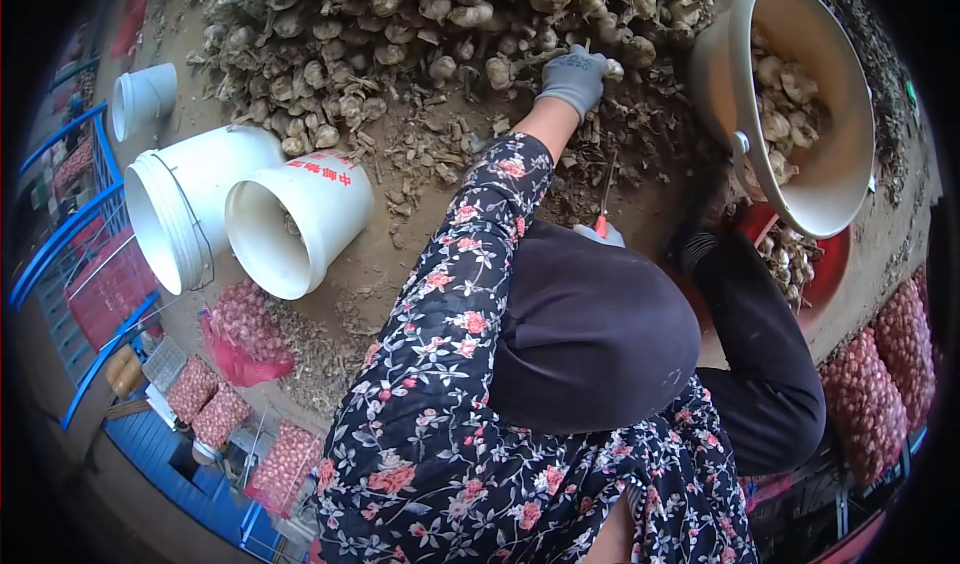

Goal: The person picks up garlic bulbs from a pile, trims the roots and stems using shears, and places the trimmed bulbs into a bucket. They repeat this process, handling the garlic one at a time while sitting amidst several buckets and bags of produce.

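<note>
My left hand (574, 79), in a grey glove, reaches to the front edge of a large heap of dried garlic (400, 34). Its fingers are closed on a garlic bulb (613, 69), whose pale side peeks out beside them. Most of my right hand (612, 237), also in a pale glove, is hidden behind my dark-clothed knee (600, 334). It grips shears (602, 226) with a red handle, the narrow blade pointing up toward the heap. Dry leaves and stalk scraps (440, 154) litter the ground between heap and knee.
At right a tilted beige bucket (715, 74) holds garlic bulbs, above a red basin (835, 269) with more garlic. White buckets (330, 204) (215, 164) lie at left, with a smaller white bucket (150, 94) beyond. Filled mesh sacks (865, 404) (250, 329) stand on both sides.
</note>
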Tool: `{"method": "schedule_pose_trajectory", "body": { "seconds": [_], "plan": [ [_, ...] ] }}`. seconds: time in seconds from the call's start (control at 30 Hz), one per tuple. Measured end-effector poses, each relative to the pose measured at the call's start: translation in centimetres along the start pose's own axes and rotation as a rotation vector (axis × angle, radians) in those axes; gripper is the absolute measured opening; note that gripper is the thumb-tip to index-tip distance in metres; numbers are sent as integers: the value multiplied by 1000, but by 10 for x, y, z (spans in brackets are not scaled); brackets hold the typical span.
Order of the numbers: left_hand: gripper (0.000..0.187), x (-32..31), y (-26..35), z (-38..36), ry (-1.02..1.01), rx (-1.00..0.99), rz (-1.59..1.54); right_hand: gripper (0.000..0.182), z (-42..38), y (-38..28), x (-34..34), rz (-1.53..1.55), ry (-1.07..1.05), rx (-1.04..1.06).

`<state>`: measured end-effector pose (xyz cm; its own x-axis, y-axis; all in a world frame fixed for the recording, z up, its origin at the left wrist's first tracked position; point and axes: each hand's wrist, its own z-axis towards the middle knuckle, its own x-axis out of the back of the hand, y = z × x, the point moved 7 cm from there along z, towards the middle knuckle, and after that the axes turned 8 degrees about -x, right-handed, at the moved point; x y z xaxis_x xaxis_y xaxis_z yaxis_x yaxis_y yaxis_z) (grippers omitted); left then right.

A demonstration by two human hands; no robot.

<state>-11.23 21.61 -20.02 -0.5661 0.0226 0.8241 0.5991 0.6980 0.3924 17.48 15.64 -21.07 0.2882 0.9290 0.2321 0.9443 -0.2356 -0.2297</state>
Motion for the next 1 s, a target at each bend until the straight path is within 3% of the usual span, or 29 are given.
{"method": "schedule_pose_trajectory", "body": {
  "seconds": [0.07, 0.17, 0.2, 0.27, 0.3, 0.33, 0.37, 0.43, 0.5, 0.53, 0.57, 0.63, 0.67, 0.8, 0.87, 1.0],
  "plan": [
    [34, -4, -5, -4, -13, -57, -53, 46, -32, -13, 11, -33, 108, -70],
    [33, -2, -24, -28, 157, -90, -157, 46, 21, 30, 5, -12, 86, 48],
    [33, -1, -31, -38, 151, -92, -154, 46, 14, 21, 7, -22, 61, -4],
    [36, 15, -40, -71, 299, -194, -375, 46, -14, -6, 18, -98, 83, 17],
    [29, 46, -44, -112, 509, -337, -622, 47, -27, -22, 22, -186, 115, 49],
    [22, 33, -58, -123, 397, -251, -894, 45, -37, -33, 24, -242, 176, 140],
    [22, 33, -66, -145, 257, -35, -1296, 45, -39, -37, 24, -255, 175, 141],
    [34, 38, -91, -179, 361, 49, -1568, 43, -41, -64, 15, -390, 156, 347],
    [36, 1, -135, -196, 265, 66, -1758, 38, -39, -87, 2, -445, 107, 402],
    [36, 6, -142, -205, 375, 50, -1893, 38, -38, -100, -7, -426, 54, 406],
    [29, -10, -166, -211, 511, 104, -1932, 39, -38, -114, -15, -409, 2, 409],
    [20, -23, -190, -221, 478, 144, -2041, 40, -40, -141, -28, -525, -16, 465],
    [13, -37, -203, -229, 456, 283, -2103, 40, -35, -145, -33, -526, 2, 449],
    [15, -20, -216, -249, 548, 280, -1966, 39, -29, -137, -49, -535, -160, 341],
    [16, -27, -220, -251, 541, 299, -2028, 33, -40, -118, -75, -306, -559, 112],
    [17, -28, -218, -245, 505, 313, -2102, 25, -49, -137, -122, -325, -760, 223]
  ]
}}
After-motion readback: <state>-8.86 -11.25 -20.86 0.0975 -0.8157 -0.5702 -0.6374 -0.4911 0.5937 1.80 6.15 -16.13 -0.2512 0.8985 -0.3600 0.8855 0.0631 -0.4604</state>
